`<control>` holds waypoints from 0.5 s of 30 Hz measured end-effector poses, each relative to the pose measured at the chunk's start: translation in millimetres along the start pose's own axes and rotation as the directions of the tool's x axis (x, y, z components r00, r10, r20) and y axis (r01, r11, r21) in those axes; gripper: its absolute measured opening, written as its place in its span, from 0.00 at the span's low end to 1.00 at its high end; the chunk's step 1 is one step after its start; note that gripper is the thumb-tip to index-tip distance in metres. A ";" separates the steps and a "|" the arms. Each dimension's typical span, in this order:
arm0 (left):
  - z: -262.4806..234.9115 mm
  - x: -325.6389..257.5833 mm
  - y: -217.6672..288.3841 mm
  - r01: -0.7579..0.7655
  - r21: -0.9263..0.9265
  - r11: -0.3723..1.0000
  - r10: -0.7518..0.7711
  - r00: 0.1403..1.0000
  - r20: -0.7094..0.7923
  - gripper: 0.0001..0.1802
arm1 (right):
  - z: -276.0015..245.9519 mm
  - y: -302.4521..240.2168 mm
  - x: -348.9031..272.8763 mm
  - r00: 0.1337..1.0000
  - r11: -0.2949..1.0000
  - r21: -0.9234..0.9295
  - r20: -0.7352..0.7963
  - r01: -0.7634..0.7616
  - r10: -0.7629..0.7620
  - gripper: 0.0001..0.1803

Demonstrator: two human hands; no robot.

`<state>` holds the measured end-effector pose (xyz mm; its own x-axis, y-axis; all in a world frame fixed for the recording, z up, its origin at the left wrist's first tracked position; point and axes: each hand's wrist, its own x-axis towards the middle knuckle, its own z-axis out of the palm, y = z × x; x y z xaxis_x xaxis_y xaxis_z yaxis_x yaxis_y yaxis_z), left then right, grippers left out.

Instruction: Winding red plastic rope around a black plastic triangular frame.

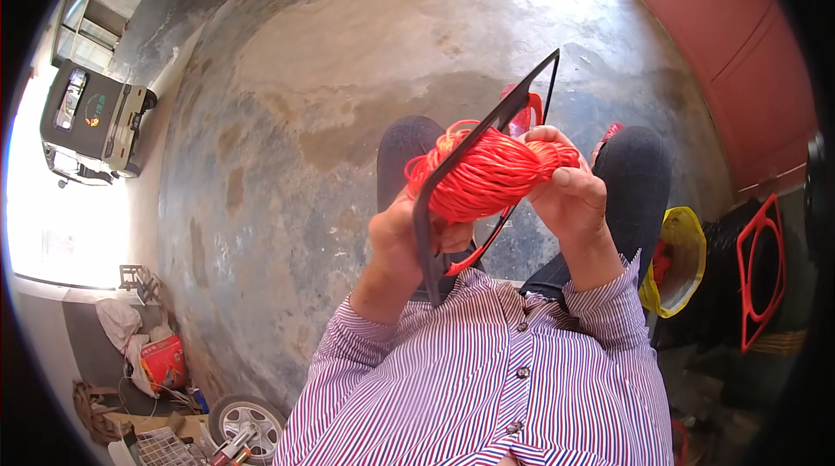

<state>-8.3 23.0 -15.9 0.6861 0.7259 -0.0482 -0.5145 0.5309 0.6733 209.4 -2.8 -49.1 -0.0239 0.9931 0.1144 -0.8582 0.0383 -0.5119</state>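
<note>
A thick hank of red cord [487, 174] is held up above my lap, gathered to a narrow end at its right. My right hand [570, 201] is closed round that end, thumb and fingers pinching the strands. At the other end my left hand [396, 235] is closed on the cord from below, its fingers partly hidden. A black angular frame [424, 227] slants across the front of the hank and over my left hand; whether that hand also grips it I cannot tell. Red pieces [465, 264] show along the frame's inner side.
To the right stand a yellow bag [683, 266] with red stuff inside, a red frame [745, 279] and a red door [731, 40]. A three-wheeled vehicle [96, 122] is at the left. Lower left are a wheel [247, 418], a red box [163, 363] and clutter on the concrete floor [252, 231].
</note>
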 end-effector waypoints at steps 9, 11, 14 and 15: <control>12.1 -0.7 2.9 0.027 -0.074 0.997 -0.027 1.000 0.001 0.35 | -14.9 -7.3 -2.3 0.998 0.970 0.235 0.023 0.059 -0.066 0.31; 12.3 -1.6 8.1 -0.006 -0.073 0.997 0.003 1.000 -0.028 0.38 | -35.1 -15.3 6.1 0.974 0.936 0.351 0.217 -0.022 -0.059 0.31; -8.2 -2.5 8.5 -0.091 -0.040 0.995 0.092 0.995 0.033 0.41 | -28.3 -25.5 3.6 0.986 0.949 0.283 0.045 0.139 -0.158 0.28; -9.5 -3.6 9.7 -0.092 -0.039 0.995 0.093 0.995 0.026 0.41 | -31.5 -29.0 3.6 0.989 0.947 0.285 -0.008 0.146 -0.149 0.27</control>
<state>-20.7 29.7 -16.2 0.6484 0.7605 0.0337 -0.5950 0.4787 0.6456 250.4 3.2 -60.7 0.1088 0.9771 0.1827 -0.9627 0.1493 -0.2255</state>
